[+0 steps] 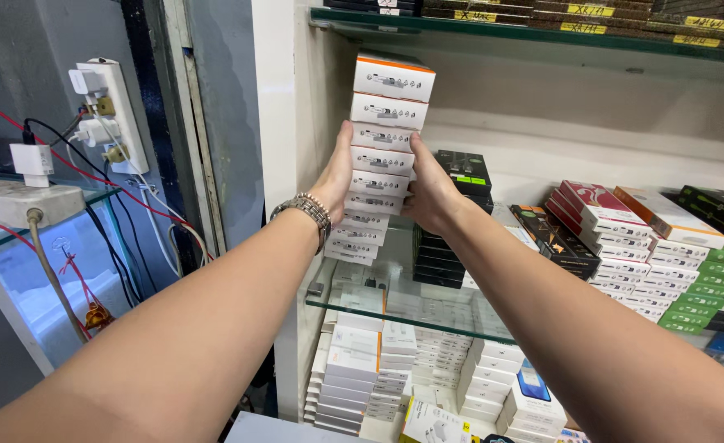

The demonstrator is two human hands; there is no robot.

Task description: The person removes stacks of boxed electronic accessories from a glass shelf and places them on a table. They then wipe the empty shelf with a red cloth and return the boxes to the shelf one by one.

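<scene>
A tall stack of small white boxes [381,156] with orange-edged tops stands on the glass shelf [403,312] against the white cabinet wall. My left hand [335,179], with a metal bracelet at the wrist, presses the stack's left side. My right hand [430,190] presses its right side. Both hands clamp the stack at mid-height. The top boxes lean slightly to the right.
A stack of black boxes [448,246] stands right behind the white stack. Red, white, green and black boxes [624,246] fill the shelf to the right. More white boxes [395,361] lie on the shelf below. A power strip with chargers and cables [108,115] hangs at left.
</scene>
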